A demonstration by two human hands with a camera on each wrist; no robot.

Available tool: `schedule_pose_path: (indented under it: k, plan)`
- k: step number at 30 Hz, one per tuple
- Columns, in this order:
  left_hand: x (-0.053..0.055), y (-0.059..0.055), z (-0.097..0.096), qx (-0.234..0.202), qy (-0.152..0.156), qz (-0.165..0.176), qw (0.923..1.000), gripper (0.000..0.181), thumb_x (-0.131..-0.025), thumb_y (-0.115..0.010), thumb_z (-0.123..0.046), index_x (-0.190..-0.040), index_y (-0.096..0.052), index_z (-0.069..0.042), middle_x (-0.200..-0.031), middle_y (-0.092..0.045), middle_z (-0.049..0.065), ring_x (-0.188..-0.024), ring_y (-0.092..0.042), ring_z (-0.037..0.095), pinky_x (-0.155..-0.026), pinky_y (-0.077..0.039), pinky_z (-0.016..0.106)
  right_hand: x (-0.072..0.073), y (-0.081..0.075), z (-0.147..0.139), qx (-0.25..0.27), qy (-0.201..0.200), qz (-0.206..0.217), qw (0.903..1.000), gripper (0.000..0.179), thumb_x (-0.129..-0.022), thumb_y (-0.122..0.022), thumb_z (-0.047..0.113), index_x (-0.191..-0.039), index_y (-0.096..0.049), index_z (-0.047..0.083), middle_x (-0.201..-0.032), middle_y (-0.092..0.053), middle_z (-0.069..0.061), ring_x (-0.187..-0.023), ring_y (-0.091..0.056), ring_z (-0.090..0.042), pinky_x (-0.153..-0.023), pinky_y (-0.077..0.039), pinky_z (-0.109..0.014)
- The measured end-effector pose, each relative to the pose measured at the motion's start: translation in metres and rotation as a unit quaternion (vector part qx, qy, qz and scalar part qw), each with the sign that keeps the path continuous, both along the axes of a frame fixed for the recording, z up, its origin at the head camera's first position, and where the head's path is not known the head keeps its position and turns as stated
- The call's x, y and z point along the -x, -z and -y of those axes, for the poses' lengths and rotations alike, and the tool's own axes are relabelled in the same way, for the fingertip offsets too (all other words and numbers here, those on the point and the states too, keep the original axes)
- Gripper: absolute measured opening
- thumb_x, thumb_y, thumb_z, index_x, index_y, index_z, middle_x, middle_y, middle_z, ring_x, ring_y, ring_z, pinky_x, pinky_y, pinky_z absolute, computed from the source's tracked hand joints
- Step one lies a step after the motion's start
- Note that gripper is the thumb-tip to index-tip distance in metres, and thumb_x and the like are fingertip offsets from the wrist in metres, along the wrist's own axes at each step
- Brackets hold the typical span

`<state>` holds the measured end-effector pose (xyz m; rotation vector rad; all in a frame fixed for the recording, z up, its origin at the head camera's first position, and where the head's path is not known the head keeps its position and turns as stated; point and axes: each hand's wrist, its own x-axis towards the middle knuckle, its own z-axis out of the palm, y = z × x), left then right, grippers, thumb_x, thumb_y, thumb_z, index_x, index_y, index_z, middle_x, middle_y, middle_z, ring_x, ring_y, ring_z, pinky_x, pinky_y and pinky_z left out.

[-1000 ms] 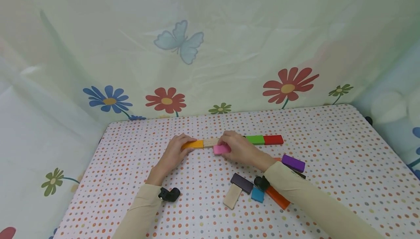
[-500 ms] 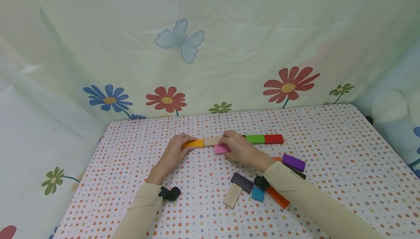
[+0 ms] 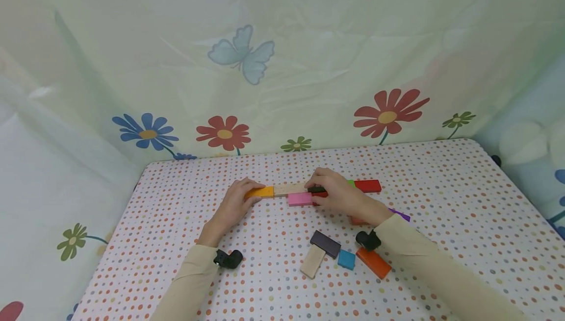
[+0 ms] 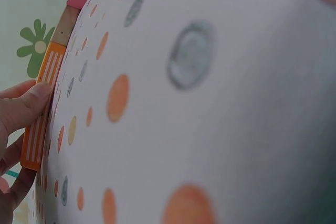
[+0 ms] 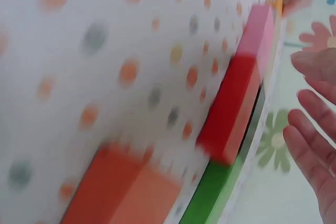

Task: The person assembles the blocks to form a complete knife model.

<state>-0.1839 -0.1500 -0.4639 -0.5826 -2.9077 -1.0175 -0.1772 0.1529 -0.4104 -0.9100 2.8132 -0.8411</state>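
My left hand [image 3: 238, 201] grips the yellow-orange block [image 3: 266, 192] at the left end of a row of flat blocks; the left wrist view shows thumb and fingers around it, with white stripes on its side. Rightward follow a pale wooden block [image 3: 287, 190], a black one [image 3: 316, 189], a green one [image 3: 351, 183] and a red one [image 3: 368, 186]. Along the row's near side lie a pink block [image 3: 300, 199] and another red block [image 5: 231, 108], end to end. My right hand [image 3: 340, 193] hovers by this red block and the black one, fingers loosely extended, holding nothing in the right wrist view.
Nearer me lie a dark block [image 3: 325, 244], a pale wooden one [image 3: 313, 261], a small blue one [image 3: 346, 259] and an orange-red one [image 3: 373, 263]. The right forearm partly covers a purple block [image 3: 402, 215] and an orange one [image 3: 357, 221]. A printed curtain [image 3: 265, 95] hangs behind the table.
My right hand has let go of the pink block and moved right, uncovering the near red block and part of the black one. My left hand stays on the yellow-orange block.
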Motion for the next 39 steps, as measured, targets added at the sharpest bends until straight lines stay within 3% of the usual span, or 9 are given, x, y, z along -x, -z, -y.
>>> schedule_pose_path:
  k: [8,16,26,34,39]
  plan:
    - [-0.001,-0.002,-0.001,-0.004,0.001,0.000,1.0000,0.032,-0.099,-0.073,-0.014,-0.131,-0.073,-0.011,-0.127,-0.068,0.005,-0.120,-0.056,0.028,-0.108,-0.044,0.049,-0.005,0.005,-0.026,-0.039,0.008,0.004,0.9992,0.029,-0.082,-0.088,0.001,-0.109,-0.078,0.003,-0.100,-0.063,-0.005,-0.091,-0.058,-0.020,-0.076,-0.055,-0.030]
    - [-0.002,0.000,0.001,-0.007,0.004,0.000,1.0000,0.032,-0.100,-0.072,-0.014,-0.132,-0.072,-0.010,-0.128,-0.068,0.006,-0.119,-0.056,0.028,-0.108,-0.045,0.049,-0.006,0.011,-0.020,-0.070,0.010,-0.012,0.9974,0.028,-0.083,-0.088,0.003,-0.109,-0.078,0.003,-0.104,-0.063,-0.005,-0.101,-0.061,-0.024,-0.089,-0.060,-0.039]
    - [-0.001,-0.001,0.000,-0.008,0.006,-0.003,0.9999,0.032,-0.099,-0.073,-0.012,-0.131,-0.072,-0.010,-0.127,-0.068,0.006,-0.118,-0.056,0.028,-0.107,-0.045,0.049,-0.004,0.012,-0.013,-0.067,0.019,-0.009,0.9975,0.024,-0.086,-0.085,0.001,-0.109,-0.077,0.002,-0.103,-0.063,-0.005,-0.098,-0.060,-0.022,-0.089,-0.059,-0.038]
    - [0.000,-0.001,0.000,-0.010,0.003,-0.001,0.9999,0.032,-0.098,-0.073,-0.012,-0.130,-0.073,-0.010,-0.127,-0.069,0.006,-0.118,-0.056,0.029,-0.107,-0.045,0.049,-0.006,0.012,-0.012,-0.067,0.016,-0.033,0.9971,0.025,-0.085,-0.085,-0.001,-0.108,-0.078,0.002,-0.103,-0.063,-0.007,-0.103,-0.062,-0.025,-0.091,-0.059,-0.040]
    - [0.001,0.000,0.001,-0.006,0.003,-0.003,1.0000,0.033,-0.098,-0.074,-0.013,-0.131,-0.073,-0.011,-0.127,-0.069,0.005,-0.117,-0.056,0.027,-0.106,-0.045,0.048,-0.003,0.011,-0.016,-0.079,0.014,-0.060,0.9949,0.035,-0.082,-0.089,0.004,-0.115,-0.076,0.002,-0.113,-0.063,-0.012,-0.109,-0.060,-0.029,-0.092,-0.059,-0.043]
